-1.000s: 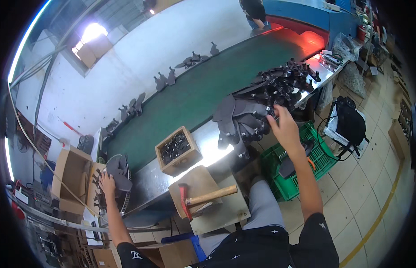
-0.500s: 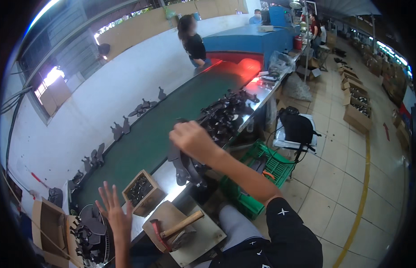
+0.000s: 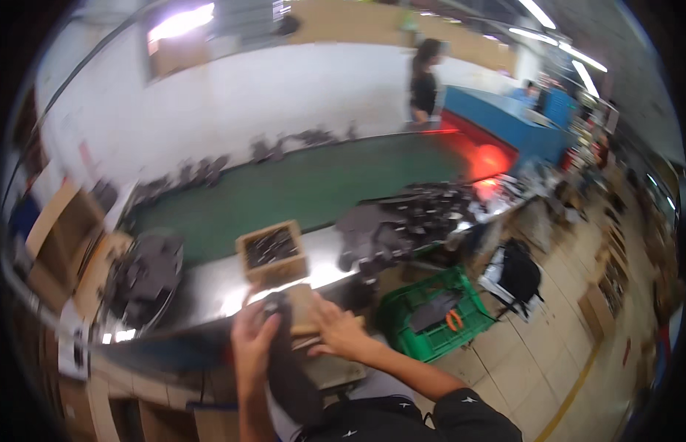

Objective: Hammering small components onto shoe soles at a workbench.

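We are in a factory workshop: a long green conveyor belt (image 3: 299,191) carries dark shoe parts (image 3: 424,210) past a steel workbench (image 3: 210,291). A blue machine (image 3: 498,118), cardboard boxes (image 3: 52,236) and a green plastic crate (image 3: 431,313) stand around us.

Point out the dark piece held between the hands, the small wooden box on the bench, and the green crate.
dark piece (image 3: 284,361), head view, its middle below the hands.
wooden box (image 3: 273,274), head view, its front wall.
green crate (image 3: 402,331), head view, its left wall.

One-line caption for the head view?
Both hands, left hand and right hand, hold a dark shoe piece beside a green conveyor.
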`<state>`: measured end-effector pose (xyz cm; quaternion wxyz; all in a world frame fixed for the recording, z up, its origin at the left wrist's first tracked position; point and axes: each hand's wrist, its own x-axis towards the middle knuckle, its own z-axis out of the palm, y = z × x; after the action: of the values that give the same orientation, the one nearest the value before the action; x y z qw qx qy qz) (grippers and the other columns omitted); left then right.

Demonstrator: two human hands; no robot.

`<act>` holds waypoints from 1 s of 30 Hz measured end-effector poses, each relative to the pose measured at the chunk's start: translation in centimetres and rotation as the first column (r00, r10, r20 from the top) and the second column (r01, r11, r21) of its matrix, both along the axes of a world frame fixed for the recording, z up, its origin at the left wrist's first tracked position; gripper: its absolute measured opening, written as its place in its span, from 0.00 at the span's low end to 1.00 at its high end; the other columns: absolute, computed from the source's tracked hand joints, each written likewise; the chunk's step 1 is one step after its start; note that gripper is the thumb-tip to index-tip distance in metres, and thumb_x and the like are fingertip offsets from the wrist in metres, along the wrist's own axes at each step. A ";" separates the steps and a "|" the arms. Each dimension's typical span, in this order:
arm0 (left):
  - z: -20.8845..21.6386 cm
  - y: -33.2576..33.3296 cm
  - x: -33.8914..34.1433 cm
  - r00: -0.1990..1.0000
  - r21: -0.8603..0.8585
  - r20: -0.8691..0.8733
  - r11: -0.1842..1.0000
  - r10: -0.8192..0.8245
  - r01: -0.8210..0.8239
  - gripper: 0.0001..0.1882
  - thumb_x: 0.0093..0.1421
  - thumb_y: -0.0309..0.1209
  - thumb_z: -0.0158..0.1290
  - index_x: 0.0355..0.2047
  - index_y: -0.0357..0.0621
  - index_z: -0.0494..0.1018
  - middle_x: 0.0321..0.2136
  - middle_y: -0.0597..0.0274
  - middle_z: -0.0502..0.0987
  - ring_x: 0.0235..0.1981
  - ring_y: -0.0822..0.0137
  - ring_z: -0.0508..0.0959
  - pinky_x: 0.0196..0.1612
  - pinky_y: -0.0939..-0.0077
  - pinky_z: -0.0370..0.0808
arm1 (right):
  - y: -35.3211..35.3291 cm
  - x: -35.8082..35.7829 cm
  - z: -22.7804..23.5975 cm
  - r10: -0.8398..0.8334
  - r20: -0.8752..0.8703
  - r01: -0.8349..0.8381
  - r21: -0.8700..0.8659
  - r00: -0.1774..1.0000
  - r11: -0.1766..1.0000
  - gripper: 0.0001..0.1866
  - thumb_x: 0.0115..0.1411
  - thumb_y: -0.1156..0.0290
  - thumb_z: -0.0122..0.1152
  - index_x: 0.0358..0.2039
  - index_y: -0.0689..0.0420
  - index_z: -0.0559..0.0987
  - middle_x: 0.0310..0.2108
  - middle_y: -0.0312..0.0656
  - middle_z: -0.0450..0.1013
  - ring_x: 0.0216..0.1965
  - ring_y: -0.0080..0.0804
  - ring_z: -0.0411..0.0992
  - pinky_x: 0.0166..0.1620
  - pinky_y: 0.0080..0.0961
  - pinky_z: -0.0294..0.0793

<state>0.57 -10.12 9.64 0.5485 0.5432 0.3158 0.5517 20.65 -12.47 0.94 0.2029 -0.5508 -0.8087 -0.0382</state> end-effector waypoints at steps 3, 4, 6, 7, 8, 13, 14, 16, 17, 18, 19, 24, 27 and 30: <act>-4.1 0.3 1.0 0.982 0.010 -0.093 0.986 0.165 -0.165 0.20 0.61 0.26 0.55 0.55 0.39 0.72 0.54 0.56 0.72 0.57 0.64 0.70 0.60 0.71 0.65 | -2.2 2.5 -4.0 -0.090 0.032 0.094 -0.190 0.995 0.977 0.28 0.55 0.62 0.64 0.56 0.53 0.71 0.49 0.49 0.73 0.47 0.46 0.75 0.41 0.41 0.76; -4.8 0.7 1.0 0.969 0.048 -0.165 0.982 0.186 -0.181 0.19 0.62 0.27 0.55 0.54 0.38 0.72 0.53 0.56 0.73 0.57 0.65 0.70 0.59 0.72 0.66 | -2.9 4.3 -5.1 -0.041 -0.255 0.020 -0.085 0.966 0.996 0.21 0.53 0.67 0.65 0.48 0.52 0.74 0.40 0.51 0.76 0.39 0.46 0.77 0.38 0.41 0.76; -5.9 2.3 1.8 0.964 0.035 -0.148 0.975 0.221 -0.218 0.19 0.63 0.29 0.54 0.54 0.39 0.72 0.50 0.56 0.75 0.56 0.65 0.70 0.55 0.72 0.68 | -5.1 7.0 -2.9 -0.284 -0.208 0.248 -0.187 0.936 0.951 0.16 0.50 0.70 0.66 0.40 0.56 0.76 0.29 0.51 0.77 0.32 0.49 0.77 0.34 0.43 0.75; -6.0 3.2 2.1 0.926 0.102 -0.228 0.953 0.301 -0.285 0.19 0.63 0.29 0.54 0.54 0.39 0.73 0.49 0.55 0.75 0.55 0.64 0.71 0.54 0.72 0.69 | -5.9 8.5 -3.1 -0.307 -0.222 0.267 -0.194 0.925 0.944 0.13 0.49 0.70 0.65 0.36 0.56 0.76 0.25 0.50 0.76 0.28 0.50 0.76 0.32 0.43 0.75; -6.4 4.3 2.4 0.881 0.173 -0.300 0.929 0.365 -0.326 0.19 0.62 0.29 0.54 0.53 0.40 0.73 0.48 0.53 0.75 0.54 0.62 0.72 0.53 0.72 0.70 | -7.2 10.0 -4.1 -0.345 -0.234 0.303 -0.199 0.909 0.932 0.10 0.49 0.70 0.64 0.32 0.57 0.75 0.20 0.49 0.75 0.25 0.51 0.76 0.29 0.43 0.74; -12.3 8.3 1.9 0.446 0.572 -0.616 0.758 0.649 -0.312 0.34 0.59 0.45 0.58 0.60 0.39 0.64 0.62 0.37 0.58 0.62 0.38 0.60 0.60 0.45 0.59 | -17.4 15.1 -11.2 -0.392 -0.618 0.300 -0.252 0.681 0.920 0.19 0.53 0.78 0.62 0.47 0.61 0.78 0.23 0.38 0.76 0.20 0.25 0.71 0.24 0.25 0.67; -11.0 9.4 2.4 0.407 0.664 -0.532 0.664 0.742 -0.343 0.26 0.59 0.41 0.59 0.54 0.41 0.71 0.57 0.45 0.68 0.57 0.45 0.68 0.57 0.51 0.64 | -19.2 14.8 -10.6 -0.396 -0.712 0.293 -0.270 0.580 0.917 0.20 0.54 0.79 0.61 0.50 0.62 0.77 0.26 0.35 0.77 0.20 0.19 0.68 0.24 0.22 0.65; -8.4 13.4 3.0 0.582 0.626 -0.530 0.747 0.617 -0.223 0.15 0.61 0.33 0.56 0.46 0.39 0.75 0.49 0.49 0.75 0.48 0.47 0.74 0.51 0.58 0.70 | -22.4 15.0 -9.2 -0.472 -0.680 0.222 -0.425 0.561 0.877 0.29 0.60 0.68 0.60 0.61 0.57 0.63 0.47 0.41 0.67 0.41 0.29 0.66 0.41 0.32 0.67; -7.5 15.9 3.7 0.596 0.669 -0.502 0.718 0.627 -0.192 0.11 0.61 0.30 0.55 0.43 0.38 0.75 0.44 0.50 0.76 0.45 0.48 0.75 0.48 0.60 0.72 | -23.4 14.7 -9.1 -0.511 -0.641 0.110 -0.557 0.573 0.823 0.41 0.65 0.58 0.59 0.72 0.53 0.50 0.67 0.47 0.58 0.63 0.39 0.65 0.59 0.42 0.69; -7.3 18.8 4.9 0.613 0.709 -0.471 0.686 0.634 -0.164 0.07 0.61 0.26 0.53 0.39 0.38 0.76 0.40 0.52 0.78 0.42 0.48 0.77 0.45 0.62 0.74 | -23.6 13.6 -9.8 -0.525 -0.647 0.109 -0.568 0.553 0.816 0.41 0.65 0.58 0.59 0.72 0.53 0.50 0.67 0.47 0.58 0.63 0.39 0.65 0.59 0.42 0.69; -6.9 21.6 5.8 0.575 0.723 -0.529 0.686 0.625 -0.081 0.07 0.59 0.25 0.54 0.38 0.37 0.76 0.39 0.50 0.77 0.43 0.47 0.76 0.47 0.62 0.74 | -23.0 12.0 -10.9 -0.533 -0.779 0.214 -0.488 0.329 0.846 0.29 0.62 0.68 0.59 0.61 0.58 0.62 0.50 0.41 0.67 0.42 0.27 0.65 0.42 0.29 0.66; -7.7 30.3 7.3 0.122 0.580 -0.803 0.718 0.583 0.386 0.07 0.54 0.20 0.54 0.34 0.35 0.77 0.37 0.49 0.76 0.44 0.49 0.76 0.48 0.61 0.76 | -19.0 9.7 -9.4 -0.541 -0.825 0.362 -0.460 0.162 0.811 0.06 0.59 0.76 0.60 0.35 0.61 0.84 0.17 0.30 0.73 0.21 0.19 0.70 0.26 0.24 0.67; -7.6 29.8 8.7 -0.196 0.462 -0.731 0.685 0.654 0.563 0.04 0.52 0.21 0.55 0.27 0.39 0.79 0.37 0.53 0.77 0.44 0.54 0.76 0.44 0.61 0.79 | -17.4 9.7 -10.1 -0.484 -0.841 0.352 -0.388 0.243 0.852 0.08 0.58 0.76 0.60 0.36 0.59 0.84 0.15 0.37 0.71 0.18 0.18 0.66 0.24 0.25 0.64; -7.8 30.2 7.0 -0.078 0.589 -0.717 0.662 0.692 0.463 0.03 0.51 0.25 0.59 0.27 0.41 0.80 0.34 0.56 0.77 0.42 0.55 0.77 0.42 0.63 0.78 | -15.9 10.2 -8.9 -0.525 -0.767 0.234 -0.470 0.369 0.851 0.10 0.58 0.80 0.59 0.41 0.66 0.81 0.31 0.38 0.80 0.32 0.19 0.73 0.38 0.21 0.72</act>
<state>7.56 20.05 1.86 -0.2009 0.8850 0.4098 0.0917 30.81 -28.42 -7.92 0.4916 -0.6854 -0.4327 0.3182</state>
